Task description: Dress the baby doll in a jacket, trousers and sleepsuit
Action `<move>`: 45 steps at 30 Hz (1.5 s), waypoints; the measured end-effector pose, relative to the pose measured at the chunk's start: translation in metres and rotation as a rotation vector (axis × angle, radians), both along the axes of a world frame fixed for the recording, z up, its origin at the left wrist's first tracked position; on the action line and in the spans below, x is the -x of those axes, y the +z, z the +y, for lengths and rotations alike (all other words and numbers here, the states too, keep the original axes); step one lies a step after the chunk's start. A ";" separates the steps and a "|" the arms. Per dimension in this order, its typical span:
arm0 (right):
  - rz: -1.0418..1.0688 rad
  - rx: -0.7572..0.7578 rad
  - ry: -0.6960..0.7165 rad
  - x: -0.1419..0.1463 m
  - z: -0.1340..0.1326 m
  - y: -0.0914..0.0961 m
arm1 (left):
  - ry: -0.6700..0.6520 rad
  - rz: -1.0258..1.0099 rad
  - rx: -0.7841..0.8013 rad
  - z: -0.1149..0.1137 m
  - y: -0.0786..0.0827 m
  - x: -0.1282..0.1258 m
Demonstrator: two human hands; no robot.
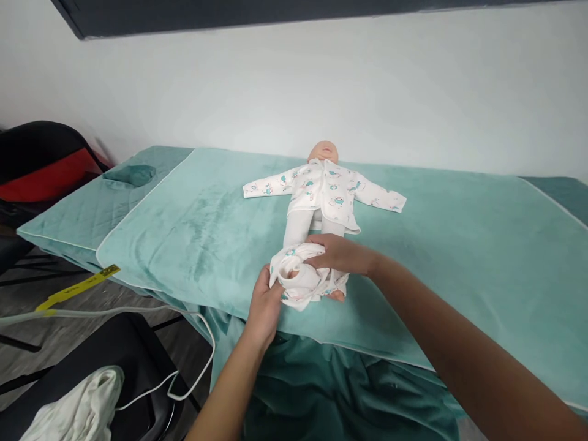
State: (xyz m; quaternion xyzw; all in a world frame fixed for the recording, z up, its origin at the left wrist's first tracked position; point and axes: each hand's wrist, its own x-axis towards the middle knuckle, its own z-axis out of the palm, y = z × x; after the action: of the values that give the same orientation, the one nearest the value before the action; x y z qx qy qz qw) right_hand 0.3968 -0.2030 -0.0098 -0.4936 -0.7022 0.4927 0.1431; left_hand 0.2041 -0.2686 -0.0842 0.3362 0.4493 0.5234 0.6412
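A baby doll [323, 153] lies on its back on the green covered bed [206, 214], head toward the wall. It wears a white printed jacket [337, 190] with both sleeves spread sideways. Bunched printed baby pants [303, 288] surround the doll's lower legs near the bed's front edge. My left hand [266, 303] grips the left side of the bunched cloth, by a cuff opening where a bit of the doll's foot shows. My right hand [337, 254] pinches the upper part of the same cloth, across the doll's shins. The doll's other foot [337, 296] pokes out at the right.
A black chair [133, 349] with a crumpled white cloth [87, 404] stands at lower left. A white cable [151, 309] with a yellow tag [82, 285] runs past it. Another black chair [37, 138] is at far left. The wall [285, 92] borders the bed's far side.
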 end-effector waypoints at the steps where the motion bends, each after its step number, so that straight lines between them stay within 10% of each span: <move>1: 0.029 0.029 -0.004 -0.002 0.000 0.001 | -0.030 0.035 -0.040 0.004 -0.001 0.004; 8: 0.172 0.162 -0.010 -0.009 0.000 0.002 | -0.362 0.109 -0.086 0.022 0.012 0.036; 19: 0.100 0.163 0.035 -0.006 0.003 0.001 | -0.046 0.425 -0.219 0.055 0.016 0.022; 28: -0.200 -0.255 -0.227 0.019 -0.005 -0.014 | 0.210 0.641 -0.370 0.075 -0.003 0.012; 39: 0.106 -0.509 -0.798 -0.013 -0.016 -0.008 | -0.102 0.348 -0.194 0.103 0.027 0.040; 45: -0.262 -0.772 -0.621 -0.016 0.010 -0.019 | -0.059 0.711 -0.499 0.133 0.040 -0.005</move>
State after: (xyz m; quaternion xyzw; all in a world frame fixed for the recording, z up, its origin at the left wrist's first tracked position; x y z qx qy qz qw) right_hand 0.4131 -0.1935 -0.0285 -0.6478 -0.6652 0.0656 0.3654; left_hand 0.2086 -0.1360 -0.0443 0.6530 0.4921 0.4491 0.3601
